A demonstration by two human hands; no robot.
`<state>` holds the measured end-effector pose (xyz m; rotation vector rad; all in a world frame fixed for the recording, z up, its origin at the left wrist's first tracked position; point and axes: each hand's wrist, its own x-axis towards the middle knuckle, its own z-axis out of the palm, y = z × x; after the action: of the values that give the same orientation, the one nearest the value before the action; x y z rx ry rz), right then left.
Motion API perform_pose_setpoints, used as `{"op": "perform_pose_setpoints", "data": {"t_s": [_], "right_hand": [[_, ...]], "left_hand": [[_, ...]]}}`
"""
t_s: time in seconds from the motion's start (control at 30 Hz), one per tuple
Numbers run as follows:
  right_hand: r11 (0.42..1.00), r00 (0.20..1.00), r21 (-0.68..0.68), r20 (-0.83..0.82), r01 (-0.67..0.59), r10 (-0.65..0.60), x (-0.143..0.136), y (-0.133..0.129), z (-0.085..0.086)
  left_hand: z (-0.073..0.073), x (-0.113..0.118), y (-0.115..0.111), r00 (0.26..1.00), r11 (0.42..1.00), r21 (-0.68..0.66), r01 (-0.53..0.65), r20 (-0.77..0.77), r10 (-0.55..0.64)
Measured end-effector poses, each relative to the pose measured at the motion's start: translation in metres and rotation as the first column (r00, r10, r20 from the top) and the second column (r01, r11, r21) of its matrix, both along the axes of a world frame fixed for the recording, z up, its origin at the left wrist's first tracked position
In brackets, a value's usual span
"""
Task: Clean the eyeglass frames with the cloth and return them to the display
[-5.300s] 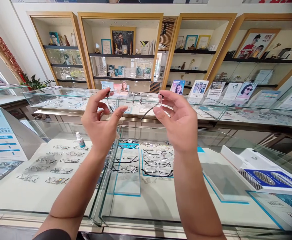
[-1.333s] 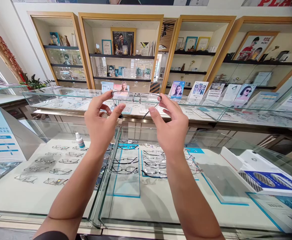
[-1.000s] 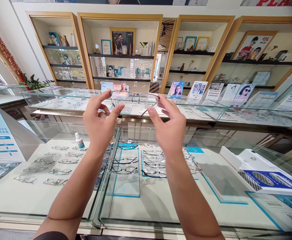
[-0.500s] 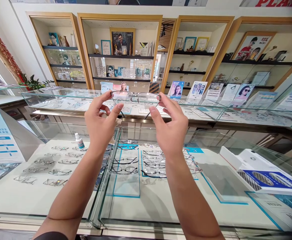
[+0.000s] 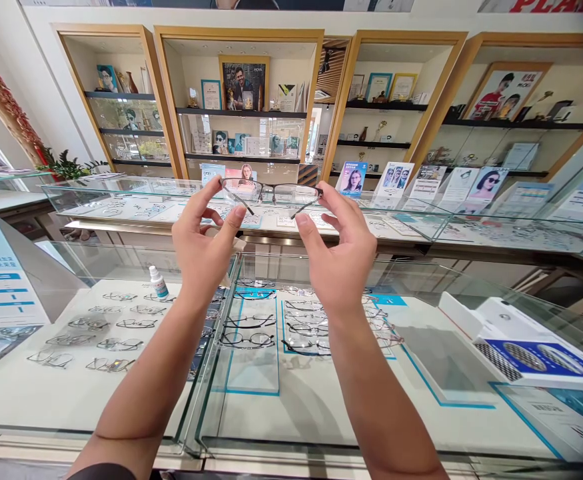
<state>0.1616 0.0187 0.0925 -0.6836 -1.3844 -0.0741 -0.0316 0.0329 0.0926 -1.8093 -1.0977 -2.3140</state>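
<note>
A pair of half-rim eyeglasses (image 5: 296, 193) with dark upper rims and clear lenses is held up at arm's length, above the display cases. My left hand (image 5: 204, 243) pinches its left end between thumb and fingers, while my right hand (image 5: 344, 250) grips the right end the same way. Both temples are unfolded and point down and inward between the hands. A pale, cloth-like piece (image 5: 237, 245) shows behind my left hand; whether that hand holds it I cannot tell.
Below my arms are glass cases with rows of eyeglasses (image 5: 247, 341). On the left stand a small white bottle (image 5: 158, 283) and a sign (image 5: 1, 273). An opened white and blue box (image 5: 546, 357) lies right. Beyond are a long glass counter (image 5: 171, 208) and wall shelves (image 5: 241, 115).
The eyeglasses have tilted in my hands: the temple tips now appear higher and closer together, and the dark upper rims show more plainly. My hands have barely moved.
</note>
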Motion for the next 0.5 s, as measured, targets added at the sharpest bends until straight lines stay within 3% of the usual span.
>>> {"op": "perform_pose_setpoints", "data": {"t_s": [0.5], "right_hand": [[0.995, 0.995, 0.076, 0.074, 0.068, -0.073, -0.0077, -0.009, 0.001]], "left_hand": [[0.0003, 0.0083, -0.0001, 0.998, 0.996, 0.062, -0.064, -0.002, 0.064]]}}
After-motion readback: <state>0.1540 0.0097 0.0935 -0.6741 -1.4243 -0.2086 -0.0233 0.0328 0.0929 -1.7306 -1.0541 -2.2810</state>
